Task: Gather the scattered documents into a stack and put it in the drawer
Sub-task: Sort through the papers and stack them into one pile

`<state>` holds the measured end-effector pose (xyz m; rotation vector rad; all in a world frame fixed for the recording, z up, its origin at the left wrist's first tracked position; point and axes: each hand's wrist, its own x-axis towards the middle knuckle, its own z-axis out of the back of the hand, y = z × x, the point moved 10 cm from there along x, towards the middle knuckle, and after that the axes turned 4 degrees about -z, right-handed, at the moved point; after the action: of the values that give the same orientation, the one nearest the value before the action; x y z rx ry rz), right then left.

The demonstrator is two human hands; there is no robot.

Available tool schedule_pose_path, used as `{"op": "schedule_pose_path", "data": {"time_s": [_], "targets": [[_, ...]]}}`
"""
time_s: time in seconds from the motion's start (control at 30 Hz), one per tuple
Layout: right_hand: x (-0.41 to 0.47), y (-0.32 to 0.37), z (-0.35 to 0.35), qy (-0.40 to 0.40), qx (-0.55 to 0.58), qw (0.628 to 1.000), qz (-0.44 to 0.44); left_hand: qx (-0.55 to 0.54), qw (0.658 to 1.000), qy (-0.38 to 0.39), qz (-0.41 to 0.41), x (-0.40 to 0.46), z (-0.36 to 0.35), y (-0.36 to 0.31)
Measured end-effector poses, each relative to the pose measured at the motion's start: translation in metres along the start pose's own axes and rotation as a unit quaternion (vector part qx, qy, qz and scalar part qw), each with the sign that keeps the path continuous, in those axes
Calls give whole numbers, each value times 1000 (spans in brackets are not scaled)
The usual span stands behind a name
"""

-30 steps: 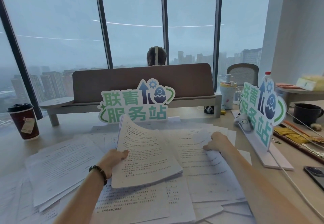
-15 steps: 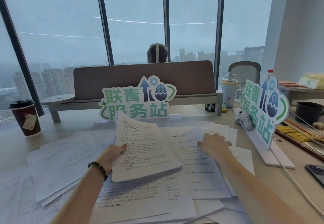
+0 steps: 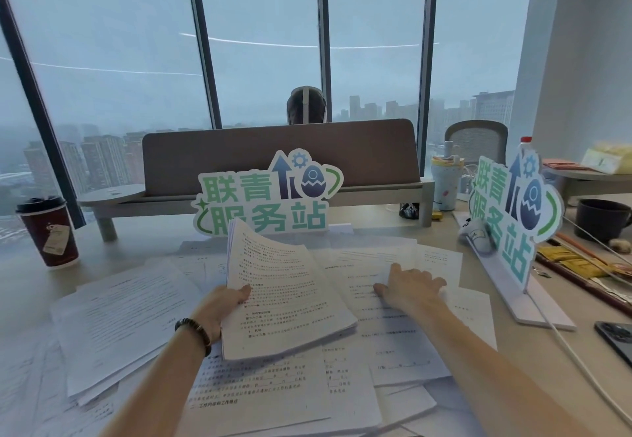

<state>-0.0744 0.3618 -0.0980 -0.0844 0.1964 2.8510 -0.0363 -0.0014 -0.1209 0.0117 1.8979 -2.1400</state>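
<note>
White paper everywhere on the desk (image 3: 143, 241): gathering step in hand, by the look of it, nowhere near the drawer, which is out of view. Left hand (image 3: 224, 303) gripping the collected bundle (image 3: 284, 296) at its left edge, thumb on top, fingers hidden beneath, far end tilted up above the loose sheets. Right hand (image 3: 410, 287) flat, fingers spread and fairly straight, pressing on a sheet (image 3: 376, 299) just right of the bundle; no pinch visible, so probably sliding or steadying rather than lifting. Next move, as a judgement: drag that sheet toward the bundle, get a finger under its edge, tuck it in, then work through the left pile (image 3: 123, 317) and the near layers (image 3: 266, 388); edges still to be squared before any stowing. Counts: two hands, one held bundle, loose sheets too overlapped to number, roughly three spreads (left, near, right). Also two green-lettered signs, one far centre (image 3: 266, 197) and one at right (image 3: 513, 217), one red coffee cup (image 3: 48, 231) far left, one dark mug (image 3: 600, 219) far right, one phone (image 3: 615, 337) at the right edge.
</note>
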Motion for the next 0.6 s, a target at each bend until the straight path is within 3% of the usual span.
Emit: {"op": "schedule_pose_path", "data": {"time_s": [0.13, 0.33, 0.6], "targets": [[2, 15, 0, -1, 87, 996, 36, 1, 1000, 3, 1, 0, -1, 1], [10, 1, 14, 9, 287, 957, 29, 6, 1000, 6, -1, 0, -1, 0], [22, -20, 11, 47, 386, 921, -25, 9, 1000, 12, -2, 0, -2, 1]]}}
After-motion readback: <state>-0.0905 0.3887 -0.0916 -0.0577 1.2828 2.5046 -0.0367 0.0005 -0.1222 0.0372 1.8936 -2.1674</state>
